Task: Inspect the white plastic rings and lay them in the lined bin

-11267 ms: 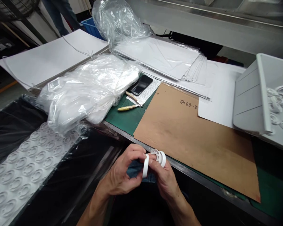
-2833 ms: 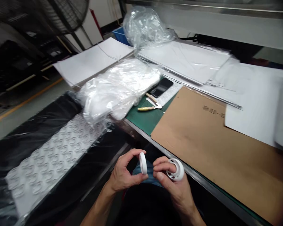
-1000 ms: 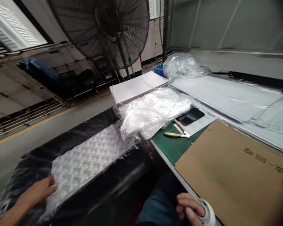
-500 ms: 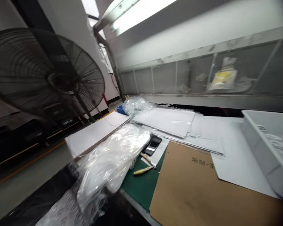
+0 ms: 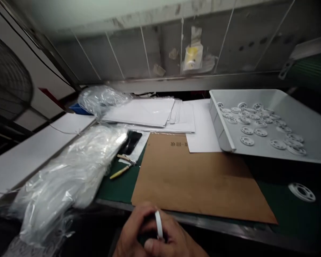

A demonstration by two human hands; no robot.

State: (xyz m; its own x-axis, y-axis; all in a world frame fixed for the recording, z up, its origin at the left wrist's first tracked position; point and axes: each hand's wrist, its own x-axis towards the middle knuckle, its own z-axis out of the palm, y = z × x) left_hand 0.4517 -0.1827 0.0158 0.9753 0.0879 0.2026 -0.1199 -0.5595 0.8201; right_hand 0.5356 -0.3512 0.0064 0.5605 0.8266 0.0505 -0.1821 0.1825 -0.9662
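Both hands are together at the bottom centre, in front of the table's near edge. My left hand (image 5: 135,232) has its fingers curled round one side of a white ring-shaped part (image 5: 158,224). My right hand (image 5: 176,237) grips the same part from the other side, and the part stands on edge between them. Just beyond the hands lies a brown cardboard sheet (image 5: 195,178). A similar white part (image 5: 301,192) rests on the green mat at the right. More white discs (image 5: 247,140) lie in a grey bin (image 5: 222,134).
Clear plastic bags (image 5: 69,171) cover the left side. Yellow-handled pliers (image 5: 120,172) and a black phone (image 5: 132,142) lie beside the cardboard. White sheets (image 5: 141,112) are stacked behind. A fan (image 5: 8,78) stands far left.
The view has swung right and down. Both hands with the white part, the loose part on the mat and more of the bin now show.
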